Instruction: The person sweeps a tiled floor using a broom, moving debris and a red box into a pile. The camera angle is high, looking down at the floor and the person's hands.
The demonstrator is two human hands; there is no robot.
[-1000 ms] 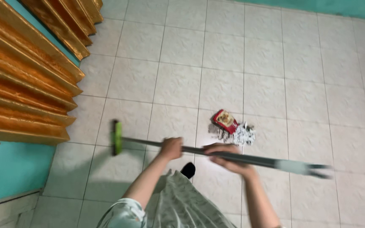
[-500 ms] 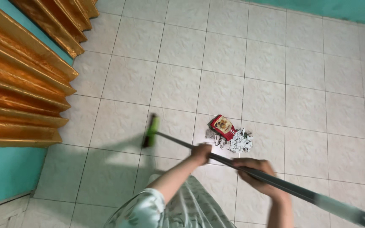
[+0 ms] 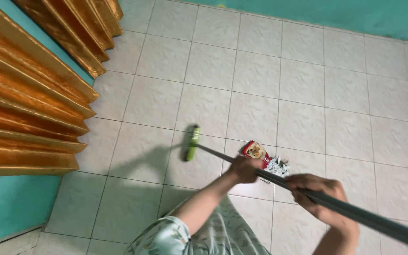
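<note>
Two bare hands grip one long broom as we look down from head height. Largest in view is the floor [image 3: 308, 89] of pale square tiles, meeting a teal wall [image 3: 336, 14] along the top edge. At the left hang thick folds of a gold curtain [image 3: 29, 94]. The broom's dark grey handle [image 3: 378, 219] runs on a slant from the lower right corner up to a green broom head [image 3: 193, 143], which rests on a tile left of centre. Our left hand [image 3: 244, 168] is closed around the handle nearer the head, its forearm coming out of a light patterned sleeve [image 3: 164, 238]. Our right hand [image 3: 322, 196] is wrapped around the handle further back, fingers curled under it. Just beyond the handle, between the two hands, lie a small red wrapper [image 3: 255, 151] and, touching it, crumpled white paper scraps [image 3: 277, 166].
</note>
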